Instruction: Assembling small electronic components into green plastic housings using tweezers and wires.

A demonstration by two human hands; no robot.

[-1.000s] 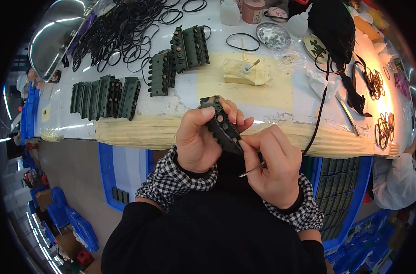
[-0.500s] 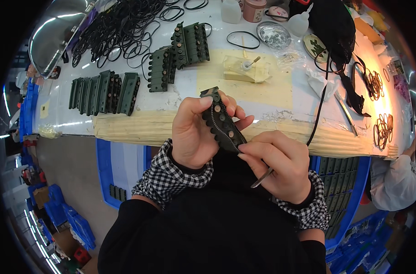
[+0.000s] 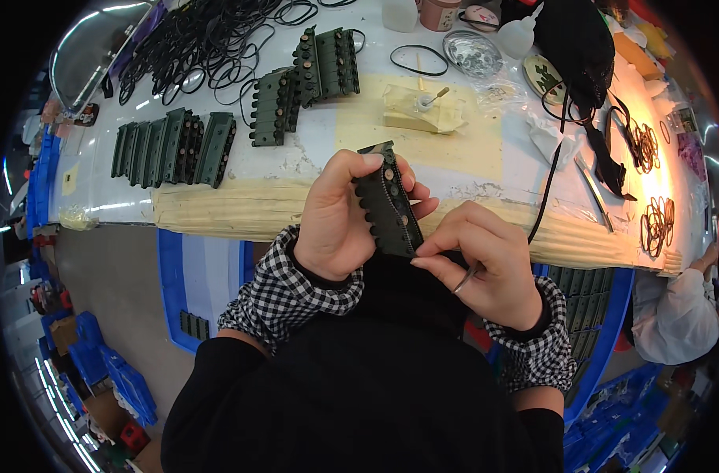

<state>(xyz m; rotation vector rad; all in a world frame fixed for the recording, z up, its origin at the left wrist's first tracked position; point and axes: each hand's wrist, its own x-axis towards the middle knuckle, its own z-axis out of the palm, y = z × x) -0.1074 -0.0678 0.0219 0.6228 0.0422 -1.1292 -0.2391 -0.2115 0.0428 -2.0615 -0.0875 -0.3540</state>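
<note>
My left hand point(image 3: 334, 217) is closed around a dark green plastic part point(image 3: 380, 213), long and tilted upright, with bumps along one side and round copper-coloured studs along the other. A thin black ribbed band point(image 3: 397, 206) runs along its studded face. At the lower end, thumb and forefinger of my right hand point(image 3: 485, 260) pinch the band against the part's corner. A slim metal tool point(image 3: 465, 281) is tucked in the same hand's curled fingers; most of it is hidden.
On the table stand several similar green parts point(image 3: 174, 148), with more stacked point(image 3: 272, 110) farther back. A heap of black loops point(image 3: 194, 47) lies far left. A taped block point(image 3: 422, 110) holds a small pot with a stick. Blue trays point(image 3: 170, 292) sit below the table's edge; another person's sleeve point(image 3: 675, 315) shows at right.
The band, which bowed away from the studs before, now lies straighter along the part. My right hand has turned, so less of the metal tool shows. The view has shifted slightly.
</note>
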